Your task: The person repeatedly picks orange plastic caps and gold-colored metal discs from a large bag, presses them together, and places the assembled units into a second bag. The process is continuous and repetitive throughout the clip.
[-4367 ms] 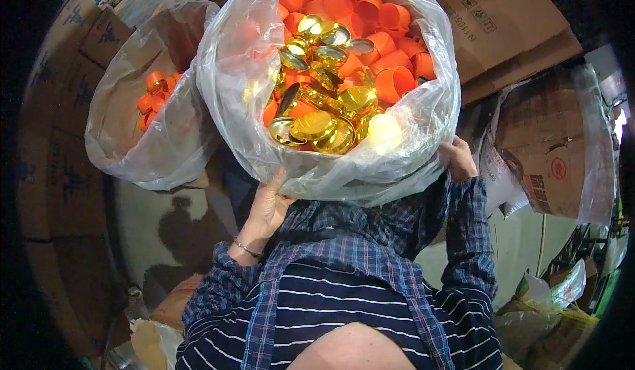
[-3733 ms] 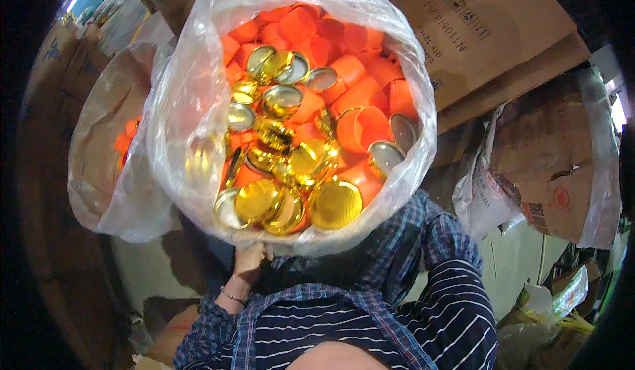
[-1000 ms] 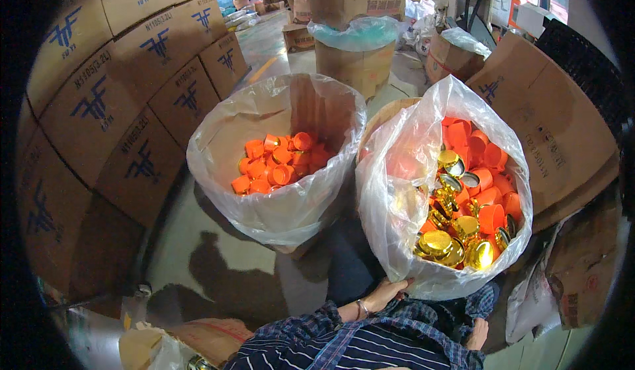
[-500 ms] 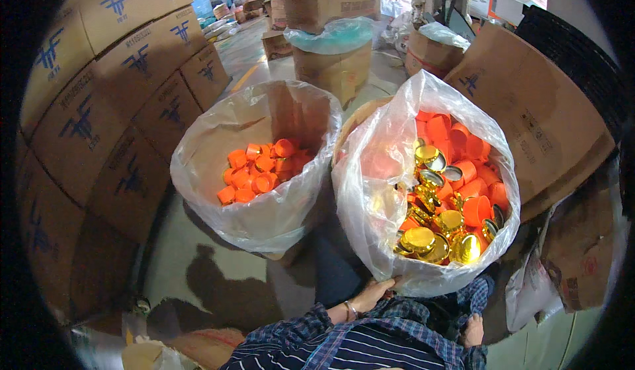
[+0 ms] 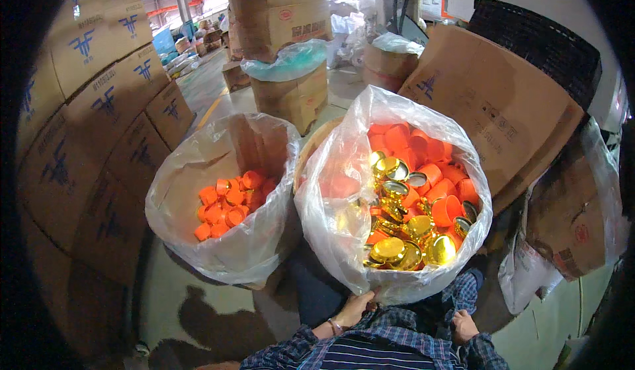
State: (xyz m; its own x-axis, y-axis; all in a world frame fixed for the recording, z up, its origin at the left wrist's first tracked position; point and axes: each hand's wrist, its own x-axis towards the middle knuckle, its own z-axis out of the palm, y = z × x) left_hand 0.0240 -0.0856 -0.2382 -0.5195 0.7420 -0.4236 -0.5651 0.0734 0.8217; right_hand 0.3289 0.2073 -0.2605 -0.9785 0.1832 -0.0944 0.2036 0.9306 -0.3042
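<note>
Stacked cartons (image 5: 99, 125) line the left side of the floor. Beside them stands a lined box (image 5: 225, 198), its clear liner open, with a small heap of orange caps (image 5: 228, 201) low inside. Just right of it, and touching it, is a clear bag (image 5: 390, 191) filled with orange and gold caps (image 5: 410, 218); the gold ones lie mostly toward the near side. The left hand (image 5: 357, 307) grips the bag's lower near edge, fingers curled into the plastic. The right hand (image 5: 463, 323) sits under the bag's right near corner, against the plastic; whether it grips cannot be told. A flattened carton (image 5: 503, 98) leans behind the bag at right, and a green-covered box (image 5: 291, 85) stands farther back.
</note>
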